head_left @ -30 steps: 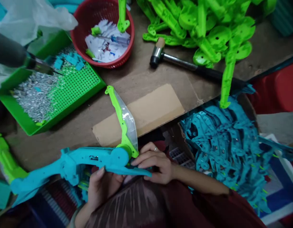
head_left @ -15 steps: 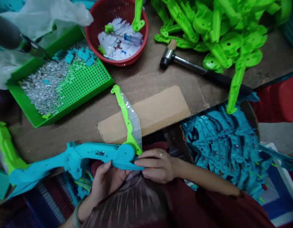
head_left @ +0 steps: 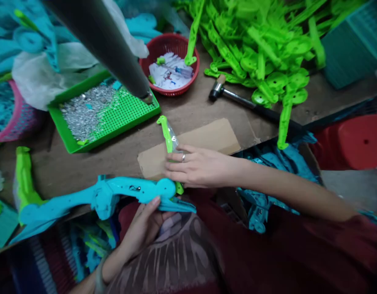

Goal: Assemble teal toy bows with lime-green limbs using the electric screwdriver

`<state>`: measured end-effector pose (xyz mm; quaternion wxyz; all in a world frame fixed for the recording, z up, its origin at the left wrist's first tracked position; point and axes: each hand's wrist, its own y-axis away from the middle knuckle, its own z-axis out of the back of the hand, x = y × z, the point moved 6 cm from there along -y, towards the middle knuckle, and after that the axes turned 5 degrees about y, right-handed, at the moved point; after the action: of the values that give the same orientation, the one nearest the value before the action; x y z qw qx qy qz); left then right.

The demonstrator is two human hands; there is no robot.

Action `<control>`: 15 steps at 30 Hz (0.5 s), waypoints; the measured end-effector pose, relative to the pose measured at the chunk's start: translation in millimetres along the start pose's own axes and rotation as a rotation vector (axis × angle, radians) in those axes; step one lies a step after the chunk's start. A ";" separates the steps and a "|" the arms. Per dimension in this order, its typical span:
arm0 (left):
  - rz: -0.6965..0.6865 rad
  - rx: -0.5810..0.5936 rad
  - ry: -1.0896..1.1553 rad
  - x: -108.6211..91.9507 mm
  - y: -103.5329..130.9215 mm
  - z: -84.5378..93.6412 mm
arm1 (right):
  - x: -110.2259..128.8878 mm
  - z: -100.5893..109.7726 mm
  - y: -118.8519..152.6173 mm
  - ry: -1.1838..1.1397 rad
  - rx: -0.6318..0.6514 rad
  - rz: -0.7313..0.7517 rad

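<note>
A long turquoise plastic frame (head_left: 123, 185) lies across the table's front edge, its right end over my lap. My left hand (head_left: 147, 222) grips that end from below, thumb on top. At the right end a green plastic arm with a clear panel (head_left: 167, 132) stands up from the frame. My right hand (head_left: 191, 166) lies over the middle of this arm with its fingers curled round it, hiding part of it. Another green arm (head_left: 27, 179) rises from the frame's left end. Under my right hand is a cardboard piece (head_left: 209, 136) on the table.
A green tray (head_left: 133, 116) of small metal pieces and a red basket (head_left: 173, 90) stand at the back. A dark pole-like tool (head_left: 115, 49) hangs over the tray. A mallet (head_left: 237, 96) lies by piled green parts (head_left: 262, 53). Turquoise parts (head_left: 258, 212) fill a box at right.
My right hand has moved up from the frame's right end onto the green arm. My left hand still holds the frame. The view has shifted, and the dark tool now reaches farther over the tray.
</note>
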<state>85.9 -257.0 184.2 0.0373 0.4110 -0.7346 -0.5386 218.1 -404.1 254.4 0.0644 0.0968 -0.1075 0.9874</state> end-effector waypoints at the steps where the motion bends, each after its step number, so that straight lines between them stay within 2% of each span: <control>1: -0.035 -0.030 0.008 -1.7 -0.3 1.3 | 0.2 -0.7 -4.5 0.018 0.015 0.042; 3: -0.094 -0.090 0.004 -3.2 -0.8 3.8 | -1.0 -1.7 -10.2 0.058 0.010 0.043; 5: -0.101 -0.117 -0.015 -0.1 -1.6 4.2 | -4.3 -1.1 -12.8 0.098 -0.011 -0.045; 8: -0.060 -0.079 -0.036 5.9 -3.4 -0.9 | -3.8 0.0 -14.8 0.040 0.001 -0.184; 11: -0.094 -0.053 -0.013 2.3 -5.1 -7.4 | 2.5 3.1 -17.3 -0.120 0.027 -0.283; 13: -0.127 -0.050 0.033 -1.0 -7.4 -10.8 | -0.7 15.0 -18.1 -0.147 -0.069 -0.340; 15: -0.126 -0.006 0.102 -0.2 -11.4 -15.7 | -21.1 40.5 -14.1 -0.094 -0.360 -0.472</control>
<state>100.2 -269.7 181.5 0.0419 0.4833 -0.7028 -0.5203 247.9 -401.8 291.7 0.3032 0.1519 -0.2584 0.9046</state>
